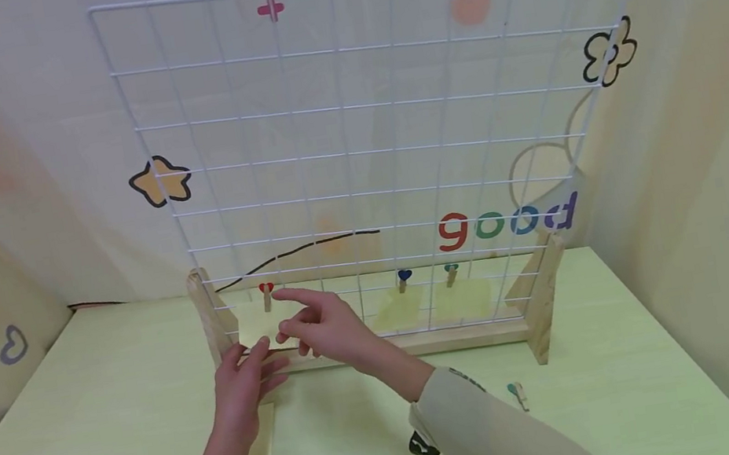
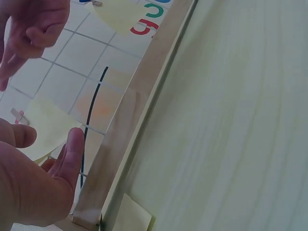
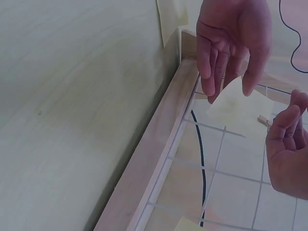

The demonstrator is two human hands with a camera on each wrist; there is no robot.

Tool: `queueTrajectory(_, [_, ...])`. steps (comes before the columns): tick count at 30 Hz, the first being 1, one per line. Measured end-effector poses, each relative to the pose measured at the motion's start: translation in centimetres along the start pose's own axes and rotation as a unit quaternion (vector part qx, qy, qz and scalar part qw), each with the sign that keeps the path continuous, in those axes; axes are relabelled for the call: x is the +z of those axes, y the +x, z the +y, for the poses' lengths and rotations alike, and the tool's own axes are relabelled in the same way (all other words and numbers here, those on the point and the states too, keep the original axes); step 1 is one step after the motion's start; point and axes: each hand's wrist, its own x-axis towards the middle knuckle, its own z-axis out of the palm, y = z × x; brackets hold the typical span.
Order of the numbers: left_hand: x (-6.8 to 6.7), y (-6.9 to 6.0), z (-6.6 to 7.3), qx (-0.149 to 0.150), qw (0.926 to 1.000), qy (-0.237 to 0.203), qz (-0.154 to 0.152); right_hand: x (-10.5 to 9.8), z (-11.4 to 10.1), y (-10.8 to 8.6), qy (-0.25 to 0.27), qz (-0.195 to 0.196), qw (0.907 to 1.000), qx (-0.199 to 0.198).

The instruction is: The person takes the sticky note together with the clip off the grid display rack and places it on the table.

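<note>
A pale yellow sticky note (image 1: 253, 326) hangs low on the left of the white wire grid (image 1: 353, 154), under a small wooden clothespin (image 1: 267, 298) with a red heart. My left hand (image 1: 241, 386) is at the note's lower edge, thumb beside the paper and fingers loosely extended; whether it touches the paper I cannot tell. Just right of the clothespin is my right hand (image 1: 331, 332), index finger pointing left and the other fingers loosely bent, with nothing held. In the right wrist view, the note (image 3: 240, 108) lies between both hands.
Two more notes hang further right, under a blue-heart clothespin (image 1: 405, 280) and a green-heart clothespin (image 1: 451, 274). Wooden feet and a bar (image 1: 454, 338) support the grid. A loose clothespin (image 1: 518, 396) lies front right; another yellow note (image 1: 262, 439) lies by the left forearm.
</note>
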Motion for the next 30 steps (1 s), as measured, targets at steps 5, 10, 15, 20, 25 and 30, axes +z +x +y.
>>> queueTrajectory(5, [0.3,0.4,-0.2,-0.008,0.9991,-0.041,0.013,1.0,-0.3,1.6,-0.018,0.02,0.9995,0.015])
queueTrajectory(10, [0.5,0.6,-0.5,-0.008,0.9972,-0.07,0.026,1.8,-0.5,2.8,-0.055,0.023,0.998,0.022])
queueTrajectory(15, [0.7,0.6,-0.7,0.0,0.9946,-0.099,0.032,2.4,-0.6,3.7,-0.12,0.02,0.9923,0.024])
queueTrajectory(20, [0.8,0.7,-0.8,0.009,0.9917,-0.124,0.031,2.7,-1.0,4.2,-0.209,0.041,0.9768,0.024])
queueTrajectory(25, [0.6,0.8,-0.9,0.009,0.99,-0.135,0.039,3.1,-1.0,4.6,-0.27,0.067,0.96,0.033])
queueTrajectory(30, [0.4,0.9,-1.0,0.007,0.9876,-0.151,0.044,3.5,-0.8,5.0,-0.284,0.09,0.9539,0.036])
